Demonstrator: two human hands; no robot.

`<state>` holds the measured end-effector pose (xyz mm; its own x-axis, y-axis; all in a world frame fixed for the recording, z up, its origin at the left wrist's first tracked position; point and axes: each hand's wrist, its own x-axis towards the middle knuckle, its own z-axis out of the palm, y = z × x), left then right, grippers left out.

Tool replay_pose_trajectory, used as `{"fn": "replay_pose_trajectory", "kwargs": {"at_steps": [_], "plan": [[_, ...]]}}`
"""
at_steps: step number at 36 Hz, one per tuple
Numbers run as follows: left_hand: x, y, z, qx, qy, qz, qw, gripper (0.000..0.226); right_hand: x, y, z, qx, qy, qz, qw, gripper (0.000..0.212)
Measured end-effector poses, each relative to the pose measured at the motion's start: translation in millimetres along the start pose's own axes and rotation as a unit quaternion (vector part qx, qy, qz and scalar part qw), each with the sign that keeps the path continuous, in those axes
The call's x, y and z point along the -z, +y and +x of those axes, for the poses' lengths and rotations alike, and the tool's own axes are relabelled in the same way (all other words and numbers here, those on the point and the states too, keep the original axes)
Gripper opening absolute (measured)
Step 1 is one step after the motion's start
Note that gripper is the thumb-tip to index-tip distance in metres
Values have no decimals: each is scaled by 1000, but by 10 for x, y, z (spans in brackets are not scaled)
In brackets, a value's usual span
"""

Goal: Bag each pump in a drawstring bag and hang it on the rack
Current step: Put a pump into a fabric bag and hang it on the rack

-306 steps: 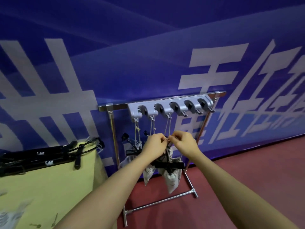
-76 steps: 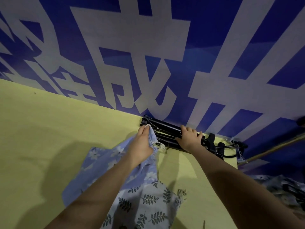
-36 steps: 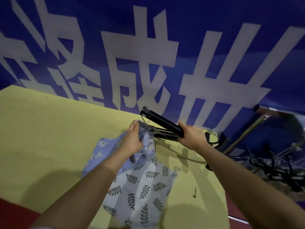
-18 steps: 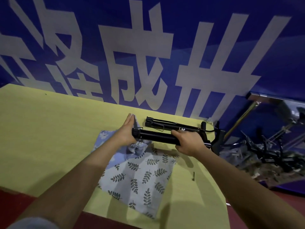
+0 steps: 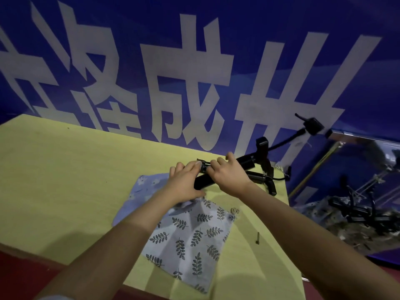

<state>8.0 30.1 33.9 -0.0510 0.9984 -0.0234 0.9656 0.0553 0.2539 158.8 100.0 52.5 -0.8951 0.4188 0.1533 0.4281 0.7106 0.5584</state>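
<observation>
My right hand (image 5: 227, 174) grips a black pump (image 5: 246, 162) around the middle of its barrel. The pump is tilted, handle end (image 5: 262, 146) up and right, and its hose (image 5: 287, 140) swings toward the wall. Its lower end (image 5: 201, 185) sits under my left hand (image 5: 184, 182), which lies palm down with fairly straight fingers at the top of a blue flowered drawstring bag (image 5: 142, 187). A leaf-print bag (image 5: 190, 234) lies flat over the blue one. A second black pump (image 5: 260, 176) lies on the yellow table (image 5: 65, 169) behind my hands.
The rack (image 5: 313, 167) stands right of the table, with bagged pumps (image 5: 357, 213) hanging low on it. A small dark pin (image 5: 257, 237) lies near the table's right edge. A blue banner wall with white characters runs along the table's far edge.
My right hand has tilted the pump so its handle end rises and the hose whips up. My left hand has shifted onto the pump's lower end. The view has tilted down slightly.
</observation>
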Motion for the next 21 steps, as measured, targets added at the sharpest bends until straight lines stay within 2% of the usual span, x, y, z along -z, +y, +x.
{"fn": "replay_pose_trajectory", "kwargs": {"at_steps": [3, 5, 9, 14, 16, 18, 21], "plan": [[-43, 42, 38, 20, 66, -21, 997, 50, 48, 36, 80, 7, 86, -26, 996, 20], [-32, 63, 84, 34, 79, -21, 996, 35, 50, 61, 109, 5, 131, -34, 991, 20], [10, 43, 142, 50, 87, -11, 995, 37, 23, 78, 118, 4, 210, -33, 977, 34], [118, -81, 163, 77, 125, -45, 988, 32, -102, 44, -7, -29, 287, 43, 956, 30], [183, -109, 153, 80, 152, -81, 982, 30, -134, 20, -43, -30, 271, 77, 959, 22], [247, -116, 132, 72, 172, -117, 976, 28, -131, -16, -37, -50, 221, 151, 962, 17], [346, -100, 99, 66, 196, -166, 964, 25, -118, -70, 58, -157, 59, 305, 937, 33]]}}
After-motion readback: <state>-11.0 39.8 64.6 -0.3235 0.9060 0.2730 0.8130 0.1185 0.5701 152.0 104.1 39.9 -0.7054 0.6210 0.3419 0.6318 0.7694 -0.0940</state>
